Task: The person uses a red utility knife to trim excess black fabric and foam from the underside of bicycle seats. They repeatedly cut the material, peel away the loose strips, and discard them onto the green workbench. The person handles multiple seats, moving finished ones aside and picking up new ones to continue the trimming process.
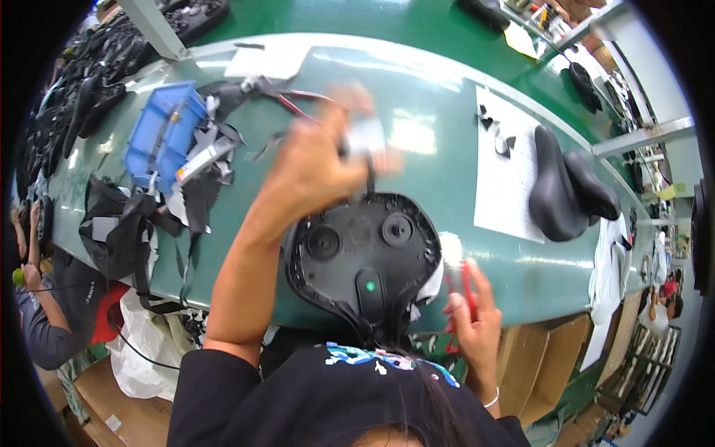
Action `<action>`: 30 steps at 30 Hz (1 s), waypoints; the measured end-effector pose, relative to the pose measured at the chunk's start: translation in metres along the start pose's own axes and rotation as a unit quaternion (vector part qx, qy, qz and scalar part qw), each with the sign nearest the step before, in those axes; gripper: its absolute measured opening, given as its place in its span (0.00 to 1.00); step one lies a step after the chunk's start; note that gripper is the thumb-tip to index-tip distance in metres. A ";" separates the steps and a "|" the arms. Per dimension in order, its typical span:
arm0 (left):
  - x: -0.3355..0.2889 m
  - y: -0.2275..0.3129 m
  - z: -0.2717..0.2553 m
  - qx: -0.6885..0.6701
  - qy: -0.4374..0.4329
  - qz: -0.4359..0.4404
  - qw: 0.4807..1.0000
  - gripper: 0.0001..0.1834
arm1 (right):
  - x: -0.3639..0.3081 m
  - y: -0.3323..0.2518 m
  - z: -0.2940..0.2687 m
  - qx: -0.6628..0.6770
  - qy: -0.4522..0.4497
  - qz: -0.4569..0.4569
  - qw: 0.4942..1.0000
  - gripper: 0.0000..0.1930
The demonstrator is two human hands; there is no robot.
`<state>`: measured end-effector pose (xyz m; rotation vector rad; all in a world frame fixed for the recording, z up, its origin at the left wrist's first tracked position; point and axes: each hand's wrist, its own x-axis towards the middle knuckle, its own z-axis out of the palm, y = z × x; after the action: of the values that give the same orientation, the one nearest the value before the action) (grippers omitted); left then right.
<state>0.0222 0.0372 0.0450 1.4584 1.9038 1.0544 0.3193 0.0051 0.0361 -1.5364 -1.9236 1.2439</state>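
Observation:
An upturned black saddle (pixel 354 261) lies at the table's near edge in front of me, its hollow underside with two round recesses facing up. My left hand (pixel 320 160) reaches over the saddle's far end and is smeared by motion. Beside its fingers is a blurred pale thing (pixel 365 138), whose kind does not show. My right hand (pixel 477 320) is closed round a red-handled tool (pixel 471 290) to the right of the saddle; its working end is unclear. White material (pixel 430 287) sticks out at the saddle's right rim.
On the green table (pixel 439 201), a blue bin (pixel 164 134) stands at the left among black fabric scraps (pixel 119 223). At the right are a white sheet (pixel 506 186) and black saddles (pixel 555 186). A cardboard box (pixel 540 365) stands below the right edge. Another person (pixel 56 305) is at far left.

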 end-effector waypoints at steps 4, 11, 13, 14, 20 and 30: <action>0.002 -0.065 0.015 -0.008 -0.220 -0.007 0.975 0.15 | 0.028 0.010 -0.008 0.108 0.139 -0.041 0.983 0.24; 0.039 -0.051 0.029 -0.127 0.140 -0.130 0.973 0.08 | 0.056 0.016 -0.009 0.121 0.210 -0.076 0.967 0.22; 0.011 -0.031 0.039 0.072 -0.218 0.075 0.971 0.19 | 0.077 0.016 -0.009 0.131 0.226 -0.088 0.961 0.21; 0.007 -0.024 0.032 0.022 -0.414 0.194 0.889 0.23 | 0.091 0.016 -0.011 0.103 0.226 -0.103 0.963 0.21; 0.065 -0.041 0.063 -0.357 -0.242 -0.006 0.902 0.11 | 0.256 -0.003 -0.033 0.146 0.176 -0.144 0.963 0.13; 0.070 -0.057 0.070 -0.226 -0.123 0.011 0.966 0.06 | 0.608 -0.054 -0.011 0.479 0.090 -0.071 0.871 0.28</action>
<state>0.0248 0.1164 -0.0378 1.2764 1.3661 1.1616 0.0960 0.5667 -0.0493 -0.9021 -0.9724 1.5595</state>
